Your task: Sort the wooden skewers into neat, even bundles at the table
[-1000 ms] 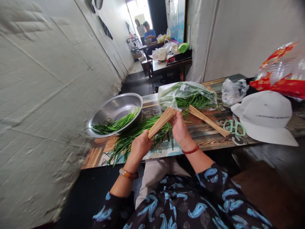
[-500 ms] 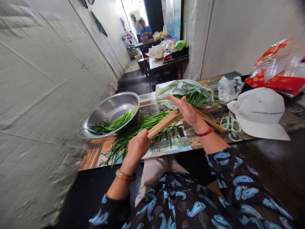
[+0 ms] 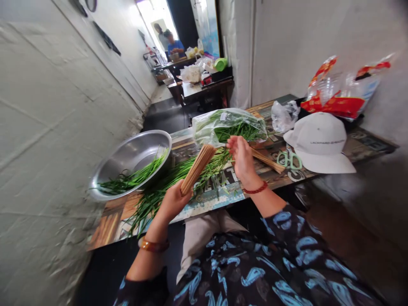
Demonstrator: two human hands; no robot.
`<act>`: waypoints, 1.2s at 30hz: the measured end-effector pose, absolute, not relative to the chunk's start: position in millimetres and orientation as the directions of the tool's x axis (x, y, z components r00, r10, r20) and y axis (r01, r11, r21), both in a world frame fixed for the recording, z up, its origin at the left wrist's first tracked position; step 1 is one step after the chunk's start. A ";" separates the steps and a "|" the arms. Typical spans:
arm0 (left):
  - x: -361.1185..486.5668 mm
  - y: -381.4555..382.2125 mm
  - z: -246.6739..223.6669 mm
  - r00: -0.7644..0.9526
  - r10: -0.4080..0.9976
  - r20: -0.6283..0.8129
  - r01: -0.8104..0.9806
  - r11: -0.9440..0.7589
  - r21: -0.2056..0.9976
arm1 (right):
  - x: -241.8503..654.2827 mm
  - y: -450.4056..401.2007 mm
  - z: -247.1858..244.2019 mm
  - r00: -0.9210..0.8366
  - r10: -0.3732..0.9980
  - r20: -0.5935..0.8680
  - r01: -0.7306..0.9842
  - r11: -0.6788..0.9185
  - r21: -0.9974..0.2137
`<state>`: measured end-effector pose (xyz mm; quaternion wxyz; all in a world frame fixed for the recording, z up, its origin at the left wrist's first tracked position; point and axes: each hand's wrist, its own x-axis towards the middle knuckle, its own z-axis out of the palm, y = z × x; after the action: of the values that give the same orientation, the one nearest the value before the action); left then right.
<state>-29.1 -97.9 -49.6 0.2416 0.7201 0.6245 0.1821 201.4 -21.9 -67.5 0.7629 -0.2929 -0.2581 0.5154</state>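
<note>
My left hand (image 3: 176, 197) is closed round the lower end of a bundle of bamboo skewers (image 3: 200, 165), which tilts up and to the right. My right hand (image 3: 242, 158) is raised just right of the bundle's upper end, apart from it, with loosely bent fingers and nothing seen in them. Beneath the skewers, long green garlic chives (image 3: 149, 208) lie spread over the table. A second group of skewers (image 3: 267, 160) rests on the tabletop, partly hidden behind my right hand.
A steel basin (image 3: 105, 170) holding more chives stands at the left, by the wall. Behind the loose chives lies a clear plastic bag (image 3: 205, 127) of greens. Green-handled scissors (image 3: 289, 160), a white cap (image 3: 320, 136), a crumpled bag (image 3: 284, 115) and red-printed packaging (image 3: 334, 105) occupy the right side.
The skewer bundle has turned more upright in my left hand. My right hand has drawn lower and its fingers have bent from straight. The whole view has shifted to the right.
</note>
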 end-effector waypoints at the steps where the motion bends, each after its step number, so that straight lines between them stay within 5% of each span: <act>1: -24.4 -98.1 -49.9 0.174 0.982 -0.078 0.706 -0.069 0.705 | 199.2 -28.0 -74.5 0.291 0.956 0.028 -0.673 0.225 -0.704; 4: -4.0 -100.1 -52.1 0.266 0.934 -0.238 0.415 0.112 0.903 | 190.8 -48.5 -86.0 -0.111 0.993 0.044 -0.693 -0.046 -0.719; 8: 22.8 -105.9 -58.0 0.463 0.816 -0.347 0.232 0.267 0.936 | 180.9 -61.2 -73.9 -0.367 0.918 0.149 -0.774 -0.213 -0.596; 12: 38.0 -110.2 -60.8 0.534 0.736 -0.416 0.126 0.417 0.900 | 174.9 -54.6 -61.4 -0.368 0.929 0.043 -0.844 -0.314 -0.435; 20: 27.9 -97.5 -49.1 0.460 0.828 -0.320 -0.153 0.429 0.890 | 186.4 -30.0 -69.0 -0.215 0.956 -0.199 -0.872 -0.280 -0.401; 22: 17.2 -97.3 -45.2 0.390 0.860 -0.330 -0.093 0.393 0.915 | 191.0 -24.8 -68.0 -0.148 0.965 -0.216 -0.882 -0.227 -0.413; 25: 9.0 -100.1 -41.2 0.407 0.847 -0.342 0.223 0.271 0.937 | 191.0 -20.5 -66.5 -0.074 0.970 -0.234 -0.872 -0.176 -0.457; 29: 17.1 -99.5 -42.1 0.377 0.893 -0.245 0.650 -0.067 0.757 | 182.8 -17.5 -65.6 0.003 0.974 -0.227 -0.858 -0.114 -0.500; 31: 24.2 -95.8 -43.4 0.364 0.903 -0.228 0.645 -0.068 0.762 | 178.4 -16.9 -64.4 0.048 0.975 -0.215 -0.852 -0.072 -0.518; 36: 29.9 -82.8 -39.4 0.506 0.815 -0.282 0.294 0.144 0.945 | 173.2 -16.2 -61.7 -0.011 0.977 -0.215 -0.857 -0.120 -0.502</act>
<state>29.9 -82.8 -39.4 0.6090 0.6181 0.4486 0.2142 173.2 -16.2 -61.7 0.6533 -0.2602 -0.1152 0.7016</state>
